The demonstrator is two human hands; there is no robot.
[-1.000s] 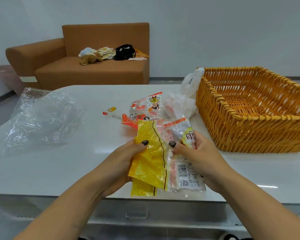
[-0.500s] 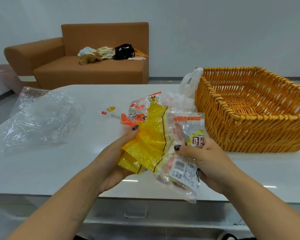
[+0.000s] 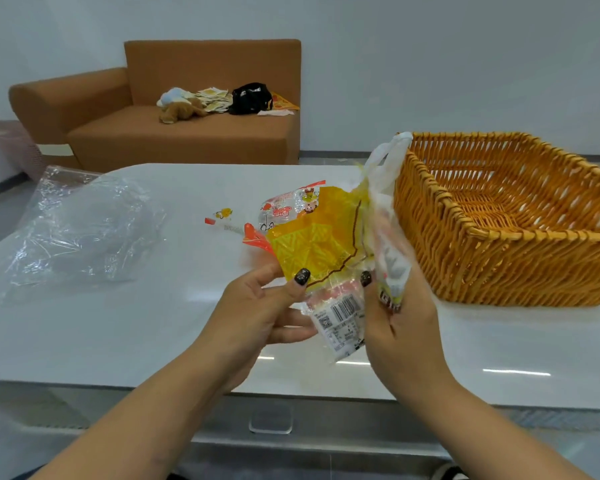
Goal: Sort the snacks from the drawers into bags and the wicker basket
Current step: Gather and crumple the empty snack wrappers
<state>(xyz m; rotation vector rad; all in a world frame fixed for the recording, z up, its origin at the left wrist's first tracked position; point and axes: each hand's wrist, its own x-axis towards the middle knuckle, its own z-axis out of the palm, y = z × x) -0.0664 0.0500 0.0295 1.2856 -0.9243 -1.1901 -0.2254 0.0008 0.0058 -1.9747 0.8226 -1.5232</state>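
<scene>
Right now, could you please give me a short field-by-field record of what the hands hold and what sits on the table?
left hand: pinches the yellow snack packet with thumb on top
right hand: grips a clear packet with a barcode label
wicker basket: on the table's right, nothing visible inside
white plastic bag: against the basket's left wall
clear plastic bag: crumpled on the left of the white table
other snacks: loose packets behind the hands, details unclear

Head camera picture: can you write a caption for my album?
Two hands, left hand and right hand, hold snack packets over a white table beside a wicker basket.
</scene>
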